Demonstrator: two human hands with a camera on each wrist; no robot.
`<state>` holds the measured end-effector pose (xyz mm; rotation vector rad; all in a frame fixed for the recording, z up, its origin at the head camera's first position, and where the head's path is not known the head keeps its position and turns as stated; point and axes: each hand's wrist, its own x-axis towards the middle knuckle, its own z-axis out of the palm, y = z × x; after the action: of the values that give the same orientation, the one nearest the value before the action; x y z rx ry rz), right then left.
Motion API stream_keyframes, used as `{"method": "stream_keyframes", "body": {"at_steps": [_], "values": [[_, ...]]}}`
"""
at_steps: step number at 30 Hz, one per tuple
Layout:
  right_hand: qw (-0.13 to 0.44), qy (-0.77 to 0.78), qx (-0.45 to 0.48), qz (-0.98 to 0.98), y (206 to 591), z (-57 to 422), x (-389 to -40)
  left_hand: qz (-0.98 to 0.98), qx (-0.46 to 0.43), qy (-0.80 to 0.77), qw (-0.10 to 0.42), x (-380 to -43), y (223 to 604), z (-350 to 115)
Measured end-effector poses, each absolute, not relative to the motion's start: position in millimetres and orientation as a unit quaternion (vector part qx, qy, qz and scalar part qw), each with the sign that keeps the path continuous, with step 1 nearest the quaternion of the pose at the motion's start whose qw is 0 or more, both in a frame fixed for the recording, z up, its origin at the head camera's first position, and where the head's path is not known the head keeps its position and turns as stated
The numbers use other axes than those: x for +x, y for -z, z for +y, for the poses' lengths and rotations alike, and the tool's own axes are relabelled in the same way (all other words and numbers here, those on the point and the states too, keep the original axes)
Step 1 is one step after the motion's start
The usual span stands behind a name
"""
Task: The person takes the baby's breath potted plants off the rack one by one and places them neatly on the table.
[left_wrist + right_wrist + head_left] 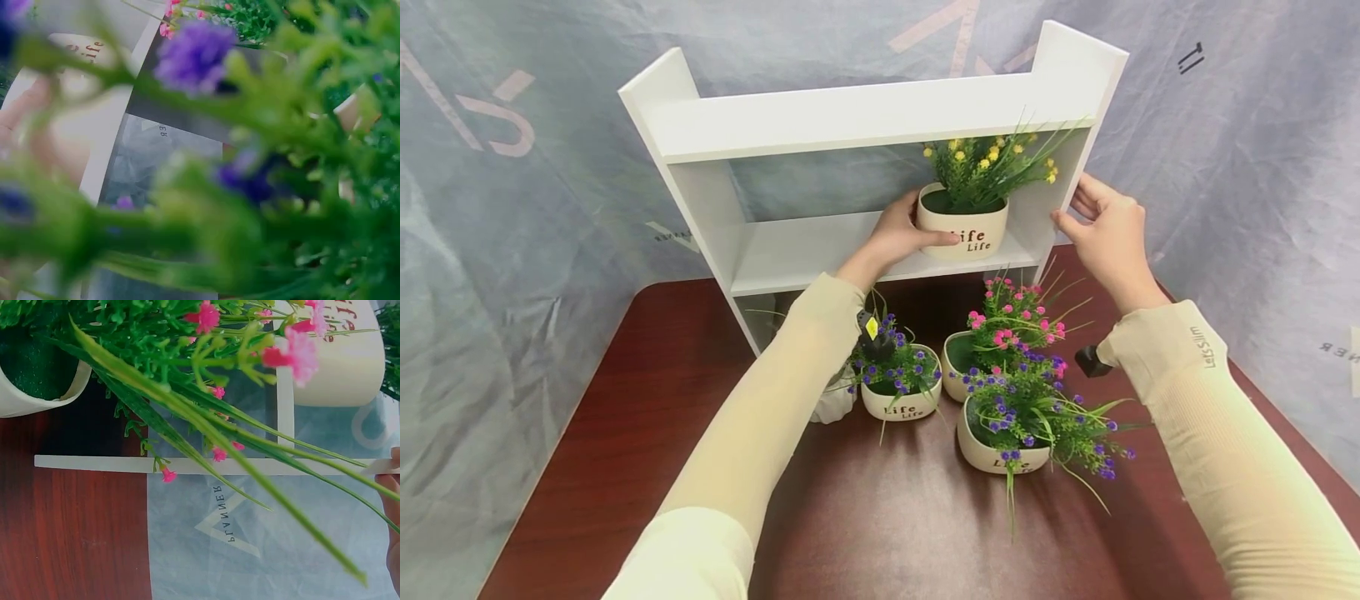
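Note:
A cream pot of yellow artificial flowers (977, 223), lettered "Life", sits at the right end of the white shelf unit's (850, 117) middle board. My left hand (898, 232) grips this pot from its left side, thumb across the front; its other fingers are mostly hidden behind. On the right, my right hand (1112, 237) holds the unit's side panel (1067, 162), thumb at the front edge and fingers on the outer face. Blurred purple flowers (194, 56) cover much of the left wrist view. In the right wrist view, pink flowers (294, 356) stand before the panel.
On the dark red table (850, 508), in front of the unit, stand a pot of pink flowers (957, 367) and two pots of purple flowers, the left one (902, 406) and the front one (1003, 454). A whitish object (835, 404) lies partly hidden beside my left sleeve. Grey printed cloth (550, 183) hangs behind.

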<state>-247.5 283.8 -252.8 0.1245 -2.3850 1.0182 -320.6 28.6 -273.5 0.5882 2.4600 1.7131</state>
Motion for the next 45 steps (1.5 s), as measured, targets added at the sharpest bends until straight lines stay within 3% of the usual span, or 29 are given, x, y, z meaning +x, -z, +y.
{"method": "stream_keyframes", "body": {"at_steps": [21,28,36,45], "values": [[0.245,-0.412,0.032,-0.877,252,281,-252,0.852,0.181,-0.491,-0.019,-292,268,-5],[0.246,-0.409,0.032,-0.878,253,283,-253,0.856,0.164,-0.491,-0.018,-281,265,-16],[0.249,-0.408,0.024,-0.878,255,288,-250,0.867,0.198,-0.454,-0.051,-264,263,-28],[0.254,-0.401,0.026,-0.880,255,288,-251,0.857,0.191,-0.477,-0.045,-240,264,-42]]}}
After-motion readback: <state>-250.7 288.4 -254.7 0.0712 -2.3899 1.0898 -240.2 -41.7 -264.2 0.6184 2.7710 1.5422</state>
